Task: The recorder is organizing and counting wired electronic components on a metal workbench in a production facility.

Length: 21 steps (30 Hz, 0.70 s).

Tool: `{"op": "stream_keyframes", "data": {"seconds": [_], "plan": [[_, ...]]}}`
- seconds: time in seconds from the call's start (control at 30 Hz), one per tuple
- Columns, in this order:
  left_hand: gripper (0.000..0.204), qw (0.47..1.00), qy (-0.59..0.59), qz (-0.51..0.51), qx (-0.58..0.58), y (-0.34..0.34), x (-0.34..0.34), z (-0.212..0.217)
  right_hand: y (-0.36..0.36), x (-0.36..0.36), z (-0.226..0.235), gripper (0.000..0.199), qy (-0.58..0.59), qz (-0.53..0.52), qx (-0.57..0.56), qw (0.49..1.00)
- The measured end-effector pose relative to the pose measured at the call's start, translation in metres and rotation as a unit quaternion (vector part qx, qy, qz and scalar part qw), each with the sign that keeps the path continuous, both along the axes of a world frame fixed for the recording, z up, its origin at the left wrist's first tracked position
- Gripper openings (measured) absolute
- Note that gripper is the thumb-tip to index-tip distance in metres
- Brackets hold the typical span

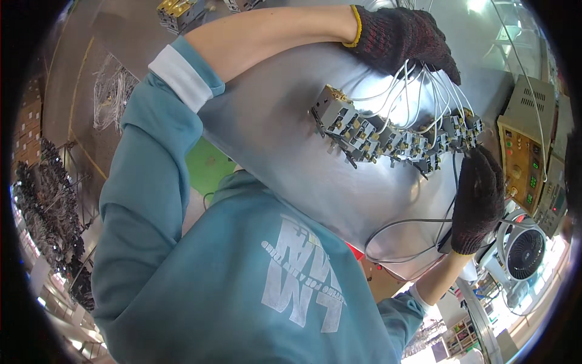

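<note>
My left hand point(407, 43), in a dark knitted glove with a yellow cuff, is closed around a bundle of white wires point(418, 91). The wires fan down into a row of small grey and black blocks with brass-coloured terminals point(388, 141), lying across the metal table. At the row's right end is my right hand point(479, 200), also in a dark glove. Its fingers are drawn together against the last block, and what they pinch is hidden. A dark cable passes beside this hand.
The shiny metal table point(273, 103) carries more terminal blocks point(180, 13) at its far left. To the right stand a bench instrument with green digits point(522, 161) and a small fan point(525, 253). A grey cable point(388, 225) loops near the front edge. Wire bundles point(112, 94) hang at left.
</note>
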<state>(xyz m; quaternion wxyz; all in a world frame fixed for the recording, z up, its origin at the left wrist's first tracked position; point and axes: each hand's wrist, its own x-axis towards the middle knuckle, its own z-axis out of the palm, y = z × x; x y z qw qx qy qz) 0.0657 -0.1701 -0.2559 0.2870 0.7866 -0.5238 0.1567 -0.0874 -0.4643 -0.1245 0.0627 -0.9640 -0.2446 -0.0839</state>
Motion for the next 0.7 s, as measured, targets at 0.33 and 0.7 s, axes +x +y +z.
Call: {"op": "stream_keyframes", "data": {"seconds": [0.33,0.7], "plan": [[0.068,0.997,-0.040,0.053,0.035,-0.012,0.005,-0.015,0.011,0.001,-0.010,0.028,0.097,-0.115,0.193,0.970],[0.068,0.998,-0.007,0.051,0.033,-0.023,0.008,-0.020,0.038,0.011,0.020,0.021,0.032,0.038,-0.019,0.999]]}}
